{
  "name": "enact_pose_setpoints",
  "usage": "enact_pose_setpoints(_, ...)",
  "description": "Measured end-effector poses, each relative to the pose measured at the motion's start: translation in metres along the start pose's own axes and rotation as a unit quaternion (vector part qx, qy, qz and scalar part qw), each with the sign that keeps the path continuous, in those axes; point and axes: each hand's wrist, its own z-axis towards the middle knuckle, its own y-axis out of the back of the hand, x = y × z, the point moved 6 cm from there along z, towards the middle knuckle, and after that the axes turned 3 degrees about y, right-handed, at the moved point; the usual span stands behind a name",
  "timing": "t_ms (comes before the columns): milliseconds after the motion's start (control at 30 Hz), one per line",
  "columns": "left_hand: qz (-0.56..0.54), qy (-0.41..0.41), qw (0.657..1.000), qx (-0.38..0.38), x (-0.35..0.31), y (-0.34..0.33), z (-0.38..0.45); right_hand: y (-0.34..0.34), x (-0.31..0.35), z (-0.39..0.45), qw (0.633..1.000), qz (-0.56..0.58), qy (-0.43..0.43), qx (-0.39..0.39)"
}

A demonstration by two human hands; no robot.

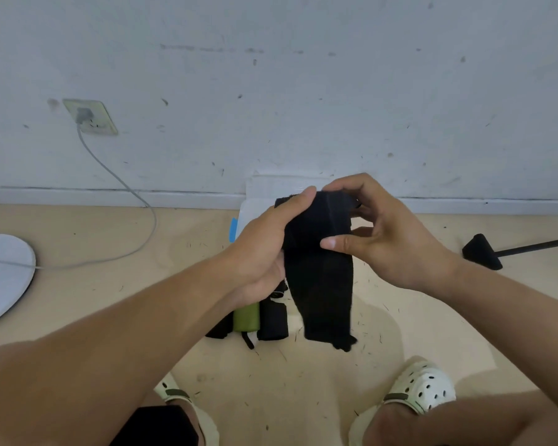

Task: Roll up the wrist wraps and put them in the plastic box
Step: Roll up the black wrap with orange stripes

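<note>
Wrap (319, 268) looks light and floppy, both left hand (268, 239) and right hand (384, 233) pinching its top edge, tail dangling, so roll from there

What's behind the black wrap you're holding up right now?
Behind the black wrap, held by the left hand and right hand, the plastic box stands against the wall. Only its left edge and top show; its inside is covered.
</note>
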Motion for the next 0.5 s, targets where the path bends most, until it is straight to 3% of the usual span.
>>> enact_pose_setpoints(233, -0.02, -0.049, 0.998, -0.042, -0.008, 0.008, 0.003, 0.005, -0.002, 0.001, 0.994, 0.079, -0.069, 0.02)
enact_pose_setpoints(500, 0.072, -0.099, 0.992, -0.039, -0.007, 0.009, 0.005, -0.007, -0.011, -0.003, 0.966, 0.178, -0.158, 0.101)
